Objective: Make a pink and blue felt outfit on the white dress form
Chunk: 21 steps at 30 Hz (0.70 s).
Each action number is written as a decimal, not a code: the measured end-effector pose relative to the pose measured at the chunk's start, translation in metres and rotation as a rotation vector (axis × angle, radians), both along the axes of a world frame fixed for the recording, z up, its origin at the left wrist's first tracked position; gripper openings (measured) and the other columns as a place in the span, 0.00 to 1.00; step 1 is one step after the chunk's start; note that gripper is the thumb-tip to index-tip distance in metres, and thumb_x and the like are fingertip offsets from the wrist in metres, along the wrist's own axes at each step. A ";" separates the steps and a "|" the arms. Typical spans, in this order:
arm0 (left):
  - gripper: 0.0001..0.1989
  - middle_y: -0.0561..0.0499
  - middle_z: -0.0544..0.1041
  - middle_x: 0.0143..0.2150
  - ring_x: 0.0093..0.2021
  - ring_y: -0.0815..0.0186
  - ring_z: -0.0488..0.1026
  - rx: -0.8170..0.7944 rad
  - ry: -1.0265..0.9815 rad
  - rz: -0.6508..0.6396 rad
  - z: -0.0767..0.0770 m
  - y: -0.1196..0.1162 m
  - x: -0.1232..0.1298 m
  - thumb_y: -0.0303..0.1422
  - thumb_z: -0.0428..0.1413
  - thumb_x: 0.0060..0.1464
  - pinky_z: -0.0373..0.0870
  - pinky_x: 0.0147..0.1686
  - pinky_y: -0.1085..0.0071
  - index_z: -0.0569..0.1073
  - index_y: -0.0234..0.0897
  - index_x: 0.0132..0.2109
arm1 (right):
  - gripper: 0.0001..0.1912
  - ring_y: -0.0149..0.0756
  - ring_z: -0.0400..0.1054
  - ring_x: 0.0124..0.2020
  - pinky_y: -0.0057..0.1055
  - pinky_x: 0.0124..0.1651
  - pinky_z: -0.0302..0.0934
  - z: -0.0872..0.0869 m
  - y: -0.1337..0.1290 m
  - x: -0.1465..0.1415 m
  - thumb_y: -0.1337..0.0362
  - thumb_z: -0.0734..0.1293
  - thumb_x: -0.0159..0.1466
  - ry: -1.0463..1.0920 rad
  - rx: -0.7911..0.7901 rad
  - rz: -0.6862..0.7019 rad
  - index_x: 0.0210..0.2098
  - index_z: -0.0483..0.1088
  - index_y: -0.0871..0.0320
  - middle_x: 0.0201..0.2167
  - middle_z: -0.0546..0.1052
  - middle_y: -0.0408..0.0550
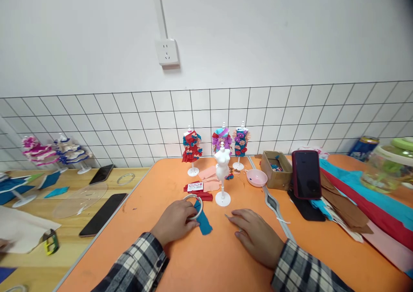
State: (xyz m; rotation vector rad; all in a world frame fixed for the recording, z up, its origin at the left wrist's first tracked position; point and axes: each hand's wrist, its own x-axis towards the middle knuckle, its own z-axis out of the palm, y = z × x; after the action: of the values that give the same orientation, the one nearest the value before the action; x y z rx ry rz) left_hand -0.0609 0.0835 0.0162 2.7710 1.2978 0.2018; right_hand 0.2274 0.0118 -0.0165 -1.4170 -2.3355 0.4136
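Note:
On the orange table, my left hand (174,221) grips the edge of a thin white ring (200,204) that looks like a narrow tape roll. Beneath the ring lies a teal strip of crepe paper or cloth (204,225). My right hand (256,236) rests palm down to the right, fingers apart. A tiny pale piece (226,215) shows by its fingertips; I cannot make out what it is. Between and beyond my hands stands a bare white miniature mannequin (222,171). Behind it lie pink strips (209,182) and folded red strips (203,196) with a label.
Several dressed mannequins (191,148) stand near the tiled wall. To the right are a pink dish (257,178), a cardboard box (277,171), an upright phone (306,174) and long coloured strips (383,223). Another phone (103,214) lies on the wooden table at left.

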 end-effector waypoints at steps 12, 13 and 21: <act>0.08 0.51 0.75 0.34 0.35 0.62 0.73 0.010 0.012 0.133 -0.010 0.004 -0.003 0.34 0.49 0.58 0.61 0.32 0.70 0.72 0.41 0.34 | 0.16 0.39 0.66 0.50 0.37 0.53 0.60 0.000 -0.011 0.003 0.70 0.58 0.65 -0.025 0.059 -0.004 0.48 0.72 0.54 0.48 0.74 0.50; 0.07 0.51 0.75 0.33 0.35 0.62 0.72 0.005 0.005 0.134 -0.011 0.003 -0.001 0.33 0.50 0.58 0.61 0.32 0.70 0.71 0.41 0.34 | 0.17 0.39 0.65 0.51 0.36 0.54 0.60 0.000 -0.013 -0.010 0.71 0.57 0.65 -0.035 0.087 0.007 0.49 0.71 0.55 0.50 0.73 0.51; 0.05 0.51 0.75 0.34 0.35 0.63 0.72 -0.006 -0.009 0.133 -0.008 0.000 0.001 0.28 0.49 0.54 0.63 0.34 0.70 0.70 0.40 0.34 | 0.31 0.47 0.53 0.63 0.42 0.61 0.53 0.007 0.046 -0.119 0.74 0.57 0.62 -0.135 0.176 -0.075 0.65 0.54 0.65 0.64 0.60 0.60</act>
State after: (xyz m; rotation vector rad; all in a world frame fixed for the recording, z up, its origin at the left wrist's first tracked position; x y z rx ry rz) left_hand -0.0595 0.0831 0.0080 2.6774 1.4785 0.2168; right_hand 0.1081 0.0579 -0.0095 -1.4817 -2.3486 0.0902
